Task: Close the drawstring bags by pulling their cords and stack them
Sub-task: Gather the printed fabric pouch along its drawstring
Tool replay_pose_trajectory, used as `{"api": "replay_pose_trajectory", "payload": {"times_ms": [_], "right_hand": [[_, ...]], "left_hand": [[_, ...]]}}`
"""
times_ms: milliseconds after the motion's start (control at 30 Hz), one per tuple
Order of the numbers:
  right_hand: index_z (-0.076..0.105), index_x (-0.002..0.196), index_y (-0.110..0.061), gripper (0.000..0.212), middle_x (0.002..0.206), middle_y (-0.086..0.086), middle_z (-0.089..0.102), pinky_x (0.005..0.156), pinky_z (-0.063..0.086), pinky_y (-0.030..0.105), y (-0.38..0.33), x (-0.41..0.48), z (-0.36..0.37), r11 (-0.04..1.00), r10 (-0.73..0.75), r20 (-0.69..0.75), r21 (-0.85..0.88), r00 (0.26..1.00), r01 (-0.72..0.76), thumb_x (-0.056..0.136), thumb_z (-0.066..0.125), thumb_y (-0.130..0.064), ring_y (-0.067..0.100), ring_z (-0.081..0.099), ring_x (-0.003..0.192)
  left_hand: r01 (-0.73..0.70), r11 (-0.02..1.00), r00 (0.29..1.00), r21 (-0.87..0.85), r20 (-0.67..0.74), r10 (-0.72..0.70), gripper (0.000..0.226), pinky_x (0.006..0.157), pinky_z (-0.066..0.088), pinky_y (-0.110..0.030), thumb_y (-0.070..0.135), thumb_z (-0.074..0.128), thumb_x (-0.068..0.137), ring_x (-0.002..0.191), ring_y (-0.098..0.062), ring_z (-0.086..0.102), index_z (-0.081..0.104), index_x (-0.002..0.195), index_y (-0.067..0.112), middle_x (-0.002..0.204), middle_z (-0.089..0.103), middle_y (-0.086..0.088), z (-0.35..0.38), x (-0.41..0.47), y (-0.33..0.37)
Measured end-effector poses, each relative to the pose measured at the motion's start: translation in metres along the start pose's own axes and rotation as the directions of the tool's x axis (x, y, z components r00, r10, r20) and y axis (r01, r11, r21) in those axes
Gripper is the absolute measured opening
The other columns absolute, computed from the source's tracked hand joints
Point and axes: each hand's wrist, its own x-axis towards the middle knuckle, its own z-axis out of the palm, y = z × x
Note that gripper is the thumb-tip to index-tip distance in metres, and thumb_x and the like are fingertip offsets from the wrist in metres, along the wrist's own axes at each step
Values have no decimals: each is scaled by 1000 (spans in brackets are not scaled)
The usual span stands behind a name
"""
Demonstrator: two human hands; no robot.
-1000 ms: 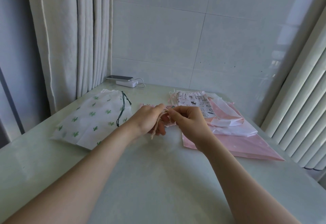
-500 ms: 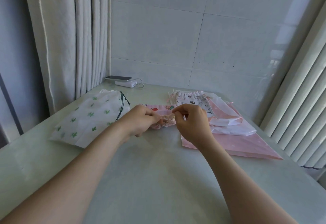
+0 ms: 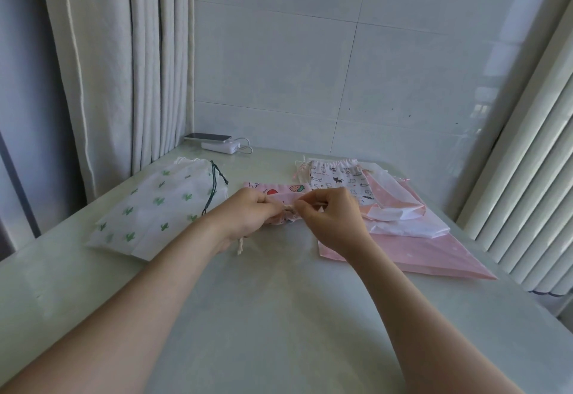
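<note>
Status: mid-task, working one bag in the middle of the table (image 3: 279,316). The pink strawberry bag (image 3: 280,191) lies flat at 12 o'clock of both hands, mouth towards me. The left hand (image 3: 248,217) has its fingers curled round the bunched mouth, with a pale cord (image 3: 239,246) end hanging out under the palm at 6 o'clock. The right hand (image 3: 336,220) pinches the same gathered mouth from the 3 o'clock side; can't tell if it has fabric or cord between thumb and finger. The mouth looks puckered where the hands meet, so I'd call the cinch on this one nearly done, but it isn't stacked yet. Done so far, by my read: a stack at 2 o'clock of the hands, with the cat-print bag (image 3: 338,181) on top, its mouth ruffled tight at the far edge. A white bag (image 3: 403,217) sits under it, and a big pink bag (image 3: 434,257) at the bottom runs out to 4 o'clock. I can't see the mouths of those lower two. Left to do: the cactus bag (image 3: 155,207) at 10 o'clock, well apart from the stack, its dark green cord looped loose along its right edge. Its top is only lightly gathered, so it probably needs a pull and then a move. Contents: every bag lies flat and thin. Nothing bulges, so they look empty, but the insides aren't visible. A phone (image 3: 207,137) on a power bank (image 3: 220,147) sits at 11 o'clock by the wall, clear of the work.
</note>
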Motion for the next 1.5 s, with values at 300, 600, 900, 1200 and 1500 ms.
{"api": "replay_pose_trajectory", "payload": {"times_ms": [300, 600, 900, 1200, 1500], "right_hand": [[80, 83, -25, 6, 70, -14, 63, 63, 42, 20, 4, 3, 2, 997, -32, -69, -65, 997, 28, 86, 80, -30, 4, 57, 70], [67, 65, -21, 23, 41, -29, 46, 57, 30, 24, -1, 3, -2, 989, 113, -83, 106, 990, -104, 83, 79, -29, 1, 43, 55], [63, 67, -28, 28, 71, -17, 56, 74, 42, 29, 6, 6, 3, 998, 55, -75, 18, 996, -54, 83, 83, -39, 9, 56, 82], [62, 67, -27, 23, 70, -13, 59, 84, 42, 40, 15, 8, 7, 997, 43, -91, -54, 995, -48, 79, 70, -45, 25, 54, 88], [71, 68, -50, 18, 81, -27, 72, 101, 47, 48, 6, 2, 15, 995, 11, -45, -103, 999, -16, 68, 54, -57, 23, 64, 104]], "left_hand": [[-124, 967, 969, 224, -182, 167, 12, 59, 35, -27, 28, 69, 98, 65, -13, 52, 74, 89, 23, 72, 67, 3, -1, 2, -9], [-203, 912, 910, 356, -275, 310, 9, 58, 39, -6, 23, 70, 97, 76, -7, 61, 73, 88, 21, 81, 69, 6, -1, -1, -1], [-196, 907, 908, 372, -280, 311, 9, 59, 37, -3, 21, 71, 96, 80, -9, 60, 73, 88, 17, 85, 70, 9, -1, -3, 2], [-84, 989, 975, 125, -193, 108, 22, 67, 49, -30, 25, 60, 102, 69, -19, 63, 68, 84, 13, 73, 69, -1, 6, -1, 2], [-113, 977, 979, -182, -187, 78, 30, 66, 56, -40, 26, 54, 107, 70, -30, 69, 61, 95, 0, 94, 73, -28, 15, -2, 7]]}}
